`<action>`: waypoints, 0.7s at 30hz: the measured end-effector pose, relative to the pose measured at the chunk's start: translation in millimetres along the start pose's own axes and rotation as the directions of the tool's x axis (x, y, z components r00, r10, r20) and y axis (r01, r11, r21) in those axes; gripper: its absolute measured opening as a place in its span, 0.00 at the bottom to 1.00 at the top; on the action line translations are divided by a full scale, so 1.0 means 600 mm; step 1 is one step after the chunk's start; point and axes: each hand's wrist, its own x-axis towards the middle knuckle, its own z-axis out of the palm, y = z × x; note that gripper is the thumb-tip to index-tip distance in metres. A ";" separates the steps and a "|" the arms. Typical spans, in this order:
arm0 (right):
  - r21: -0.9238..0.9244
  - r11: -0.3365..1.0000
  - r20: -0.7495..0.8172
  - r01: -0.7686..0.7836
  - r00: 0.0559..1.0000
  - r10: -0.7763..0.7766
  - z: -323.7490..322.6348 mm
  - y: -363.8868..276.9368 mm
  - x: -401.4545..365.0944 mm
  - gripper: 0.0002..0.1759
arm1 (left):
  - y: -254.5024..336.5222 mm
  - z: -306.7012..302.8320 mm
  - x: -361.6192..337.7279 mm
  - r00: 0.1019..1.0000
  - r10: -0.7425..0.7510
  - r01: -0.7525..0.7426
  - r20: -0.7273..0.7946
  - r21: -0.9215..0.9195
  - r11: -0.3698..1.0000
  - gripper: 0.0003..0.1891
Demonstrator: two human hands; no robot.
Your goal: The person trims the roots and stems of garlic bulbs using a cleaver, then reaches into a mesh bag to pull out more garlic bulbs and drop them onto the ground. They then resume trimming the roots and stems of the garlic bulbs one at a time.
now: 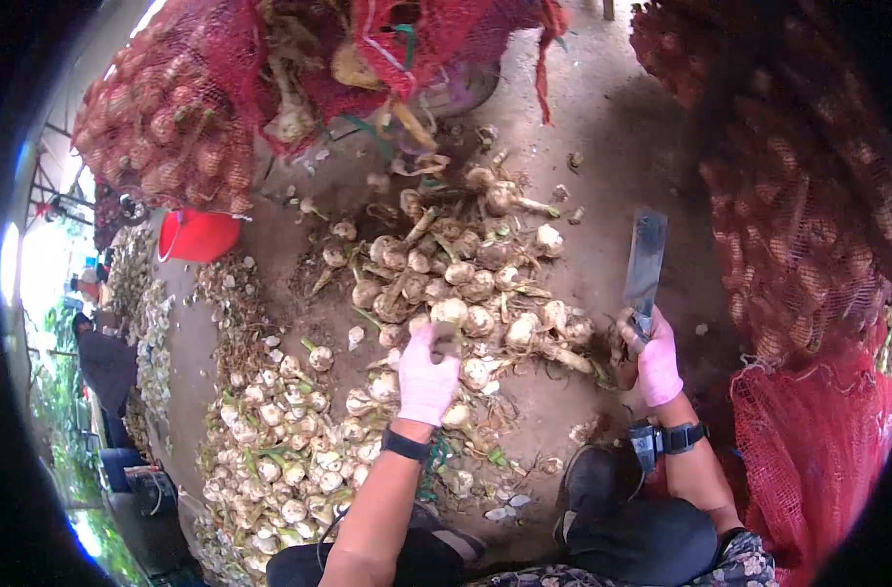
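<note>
My left hand (429, 377), in a pink glove with dirty fingertips, reaches into the heap of untrimmed garlic (436, 259). Its fingers curl against a garlic bulb (449, 311) at the near edge of the heap; the glove hides part of the grip. My right hand (658, 362), gloved in pink too, is closed around the handle of a cleaver (646, 259). The broad blade points up and away from me, to the right of the heap. Garlic with long stalks (563, 354) lies between the two hands. Paler garlic bulbs (279, 430) with short stems spread at lower left.
Full red mesh sacks of garlic stand at the far left (177, 127) and along the right (808, 225). A slack red mesh sack (808, 460) lies at lower right. A red bucket (201, 236) stands beyond the bulbs. My shoe (588, 484) is close to the scraps.
</note>
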 end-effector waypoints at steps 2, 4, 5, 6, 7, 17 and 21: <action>-0.006 1.000 -0.041 0.006 0.999 -0.007 -0.005 -0.007 -0.013 0.09 | 0.034 0.033 -0.004 0.997 0.068 -0.071 0.049 0.075 0.995 0.14; 0.061 0.993 -0.080 -0.101 0.991 0.105 -0.013 -0.008 -0.023 0.08 | 0.031 0.075 -0.011 0.964 0.088 -0.119 0.250 0.112 0.987 0.23; -0.007 0.999 -0.116 -0.054 0.992 0.053 -0.018 0.009 -0.021 0.08 | 0.024 0.101 -0.018 0.946 0.136 -0.194 0.294 0.180 0.964 0.25; -0.011 0.996 -0.083 -0.090 0.993 0.089 -0.020 0.005 -0.027 0.09 | 0.026 0.125 -0.023 0.924 0.178 -0.269 0.339 0.243 0.932 0.28; -0.042 0.992 -0.082 -0.117 0.990 0.114 -0.021 0.006 -0.030 0.11 | 0.027 0.145 -0.025 0.907 0.112 -0.276 0.407 0.371 0.887 0.31; -0.124 0.992 0.025 -0.022 0.999 0.026 -0.029 0.034 -0.031 0.17 | -0.014 0.162 -0.022 0.901 -0.068 0.129 0.429 -0.115 0.985 0.25; -0.409 0.887 0.236 0.213 0.964 -0.123 0.011 0.010 -0.036 0.15 | 0.040 0.091 -0.059 0.892 -0.209 0.409 0.400 -0.520 0.750 0.22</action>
